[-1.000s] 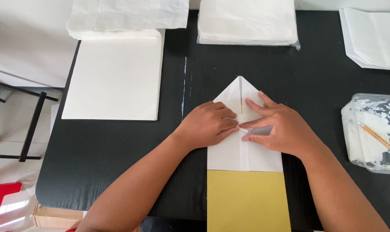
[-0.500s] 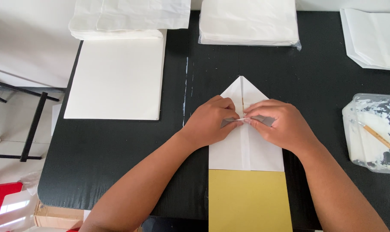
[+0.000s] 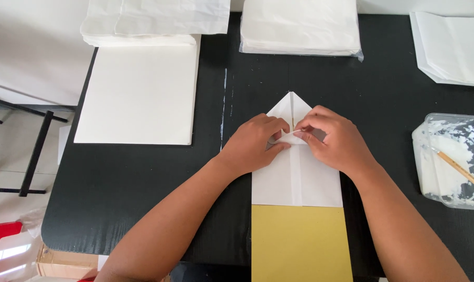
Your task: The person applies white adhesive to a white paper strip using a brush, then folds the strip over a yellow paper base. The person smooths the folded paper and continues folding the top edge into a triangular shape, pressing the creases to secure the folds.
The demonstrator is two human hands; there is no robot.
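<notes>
Paper (image 3: pixel 299 177), pointed top, on black table (image 3: pixel 143 198): my left hand (image 3: pixel 252 146) and right hand (image 3: pixel 333 141) have closed in, now pinching its centre flap; fold under way.

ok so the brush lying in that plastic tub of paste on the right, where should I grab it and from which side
Probably pinch the brush on its bare wooden handle, mid-length, coming down from above. It lies slanted across the clear plastic tub, handle end pointing toward the near right corner, so that stretch looks free of the white paste. Its tip looks buried in paste.
</notes>
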